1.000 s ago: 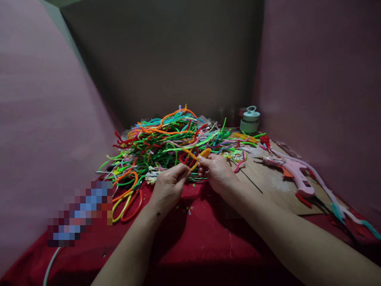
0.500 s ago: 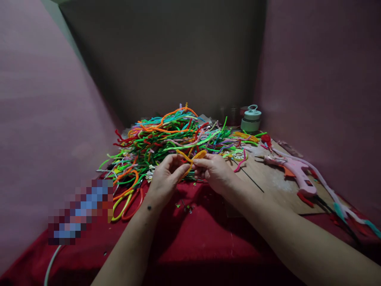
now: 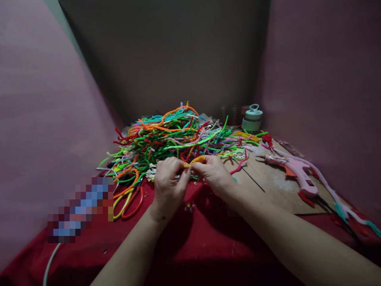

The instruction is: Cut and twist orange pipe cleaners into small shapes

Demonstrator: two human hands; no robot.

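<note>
An orange-yellow pipe cleaner point(image 3: 197, 159), bent into a loop, is pinched between my two hands. My left hand point(image 3: 171, 178) is closed, its thumb and index finger on the pipe cleaner's left end. My right hand point(image 3: 212, 171) is closed as well, pinching the loop from the right; its lower fingers are mostly hidden. Right behind the hands rises a big heap of coloured pipe cleaners point(image 3: 166, 137) in green, orange, red, blue and pink. White flower stamens point(image 3: 151, 173) poke out beside my left hand.
A pink glue gun point(image 3: 293, 169) lies on a wooden board point(image 3: 276, 190) at right. Behind it stands a mint-coloured container point(image 3: 252, 121). Scissors with red and yellow handles point(image 3: 132, 204) lie left on the red cloth point(image 3: 202, 246), near a blurred-out patch.
My left hand has turned over and moved right, closing in on my right hand. The pipe cleaner's ends, spread before, are now mostly covered by the fingers.
</note>
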